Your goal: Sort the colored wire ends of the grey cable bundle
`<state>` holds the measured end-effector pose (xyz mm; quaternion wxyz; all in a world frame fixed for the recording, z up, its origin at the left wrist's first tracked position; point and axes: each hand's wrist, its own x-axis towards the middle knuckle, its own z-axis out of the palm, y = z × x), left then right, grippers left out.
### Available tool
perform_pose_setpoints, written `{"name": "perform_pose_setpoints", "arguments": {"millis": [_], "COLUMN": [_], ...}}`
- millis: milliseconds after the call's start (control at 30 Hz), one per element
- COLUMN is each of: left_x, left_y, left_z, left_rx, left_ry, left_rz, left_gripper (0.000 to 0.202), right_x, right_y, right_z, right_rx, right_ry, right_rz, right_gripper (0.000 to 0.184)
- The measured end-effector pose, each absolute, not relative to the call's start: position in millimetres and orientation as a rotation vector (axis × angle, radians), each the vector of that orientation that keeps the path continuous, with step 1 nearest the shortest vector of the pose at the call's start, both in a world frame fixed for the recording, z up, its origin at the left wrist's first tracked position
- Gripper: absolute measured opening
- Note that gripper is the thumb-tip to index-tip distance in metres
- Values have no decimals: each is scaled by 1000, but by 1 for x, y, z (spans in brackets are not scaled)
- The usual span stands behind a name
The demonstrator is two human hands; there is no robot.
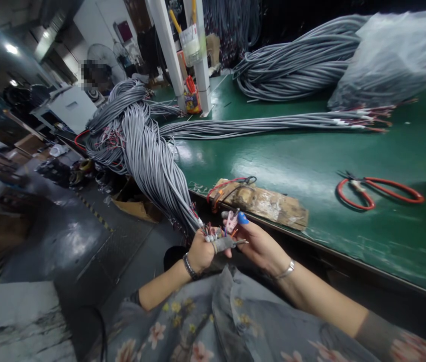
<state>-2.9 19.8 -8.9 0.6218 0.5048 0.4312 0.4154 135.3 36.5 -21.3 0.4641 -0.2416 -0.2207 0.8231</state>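
Just above my lap, my left hand (202, 251) is closed round the stripped ends of several grey cables (162, 166). Out of this grip stick thin coloured wires (231, 232), red, blue and orange among them. A grey wrapped piece (223, 245) lies along the left hand's thumb side, a thin pointed metal tip beyond it; I cannot tell whether it is a taped thumb or a tool. My right hand (261, 246) meets the wires with its fingers drawn together. A blue cover sits on its thumb and pinkish tape on a finger. Its exact hold is partly hidden.
On the green table (296, 161) lie red-handled scissors (377, 191) and a worn wooden block (269, 203) at the front edge. Cable coils (299, 55) lie behind, partly under a plastic bag (397, 55). A white post (200, 65) stands on the table. An open carton (137, 203) is below.
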Motion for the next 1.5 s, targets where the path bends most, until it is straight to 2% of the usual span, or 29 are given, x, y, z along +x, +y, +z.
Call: {"name": "perform_pose_setpoints", "arguments": {"millis": [367, 600, 933, 1133, 1267, 1367, 1500], "left_x": [-7, -12, -9, -9, -10, -10, -7], "left_y": [18, 5, 7, 9, 9, 10, 11], "left_z": [-7, 18, 0, 0, -2, -4, -5], "left_rx": [1176, 1225, 1195, 1103, 1112, 1146, 1117], "left_ry": [1042, 1145, 1158, 1138, 1135, 1099, 1099], "left_rz": [906, 868, 937, 927, 921, 946, 955], "left_gripper": [43, 47, 41, 42, 43, 45, 45], "right_x": [134, 136, 135, 135, 132, 131, 130], "right_y": [34, 34, 31, 30, 33, 36, 38], "right_z": [-27, -23, -18, -29, -31, -29, -31], "right_rx": [-623, -712, -770, -972, -845, -700, -630], "right_ry": [-443, -429, -569, -736, -634, -481, -381], "right_rz": [1975, 1925, 1812, 1503, 1722, 1920, 1984], "right_gripper": [38, 27, 28, 38, 45, 42, 35]}}
